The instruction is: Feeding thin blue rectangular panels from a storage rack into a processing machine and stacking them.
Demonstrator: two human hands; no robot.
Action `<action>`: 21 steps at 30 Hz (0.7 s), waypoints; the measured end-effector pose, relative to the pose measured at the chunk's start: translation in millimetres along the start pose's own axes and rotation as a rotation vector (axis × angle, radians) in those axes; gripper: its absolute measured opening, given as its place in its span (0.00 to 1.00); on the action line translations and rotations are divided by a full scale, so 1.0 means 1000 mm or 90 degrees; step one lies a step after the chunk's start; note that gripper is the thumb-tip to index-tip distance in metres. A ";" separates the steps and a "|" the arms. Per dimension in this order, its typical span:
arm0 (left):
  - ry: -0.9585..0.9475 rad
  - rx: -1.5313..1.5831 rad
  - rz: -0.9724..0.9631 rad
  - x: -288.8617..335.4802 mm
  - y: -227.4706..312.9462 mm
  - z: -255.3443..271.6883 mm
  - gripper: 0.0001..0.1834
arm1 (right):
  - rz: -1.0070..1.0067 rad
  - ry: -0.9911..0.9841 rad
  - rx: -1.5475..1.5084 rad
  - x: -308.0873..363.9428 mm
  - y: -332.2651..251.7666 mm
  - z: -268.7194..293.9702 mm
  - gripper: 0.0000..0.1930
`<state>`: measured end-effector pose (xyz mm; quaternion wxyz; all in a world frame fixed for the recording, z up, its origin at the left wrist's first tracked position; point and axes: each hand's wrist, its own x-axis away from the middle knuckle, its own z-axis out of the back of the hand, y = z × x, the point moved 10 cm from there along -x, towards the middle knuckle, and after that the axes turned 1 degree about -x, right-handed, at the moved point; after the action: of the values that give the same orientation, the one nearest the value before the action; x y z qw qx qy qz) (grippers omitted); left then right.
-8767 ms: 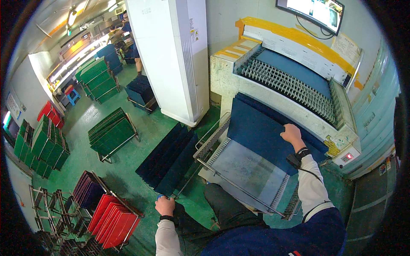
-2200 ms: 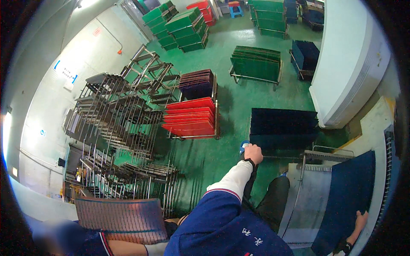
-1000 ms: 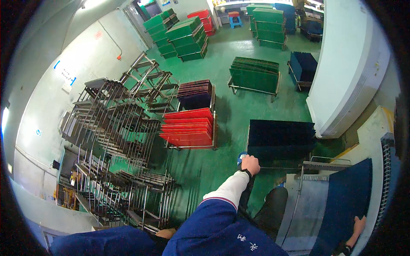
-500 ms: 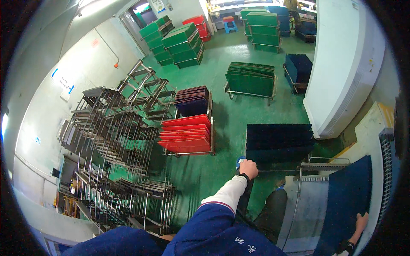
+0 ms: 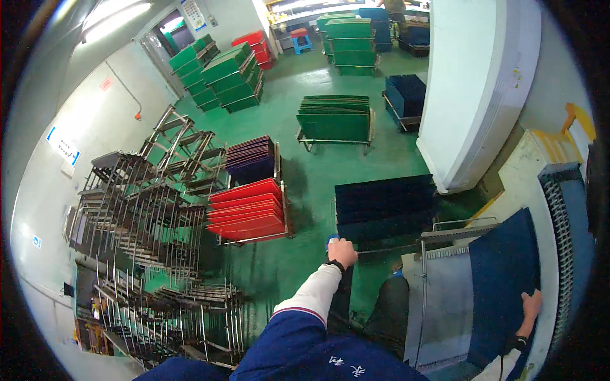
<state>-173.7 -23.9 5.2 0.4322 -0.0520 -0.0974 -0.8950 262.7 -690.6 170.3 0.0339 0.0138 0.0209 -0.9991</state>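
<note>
My left hand (image 5: 342, 253) is held out over the floor in front of me, its fingers curled closed. What it holds, if anything, is hidden. Just beyond it stands a rack of upright dark blue boards (image 5: 384, 206), with a thin metal rod running rightward from near the hand. At the lower right, my right hand (image 5: 531, 309) grips the right edge of a large dark blue board (image 5: 502, 273). That board lies over a pale machine bed (image 5: 447, 298).
Stacked metal racks (image 5: 146, 216) crowd the left side. Red boards (image 5: 248, 213) and green boards (image 5: 333, 127) stand in racks on the green floor. A tall white cabinet (image 5: 480, 95) rises at the right, with a toothed metal strip (image 5: 559, 254) nearer me.
My view has turned to the right, so the room has shifted leftward in it. My right hand now sits farther up the dark blue board's edge, and more of its sleeve shows.
</note>
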 end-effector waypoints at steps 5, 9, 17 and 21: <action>0.004 -0.005 -0.008 0.002 0.001 0.004 0.16 | 0.015 0.031 -0.111 -0.001 -0.001 0.003 0.24; -0.003 -0.012 -0.003 0.002 0.001 0.006 0.16 | -0.050 -0.065 -0.050 -0.002 0.005 -0.007 0.35; -0.001 -0.003 -0.004 0.003 0.000 0.006 0.16 | -0.052 -0.086 -0.055 -0.001 0.001 -0.006 0.34; -0.005 -0.010 0.000 0.002 -0.002 0.004 0.15 | -0.042 -0.041 -0.066 0.006 -0.009 0.005 0.33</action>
<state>-176.2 -23.6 9.2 0.4314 -0.0593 -0.0919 -0.8955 256.1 -682.0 175.2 0.0019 -0.0212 0.0722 -0.9972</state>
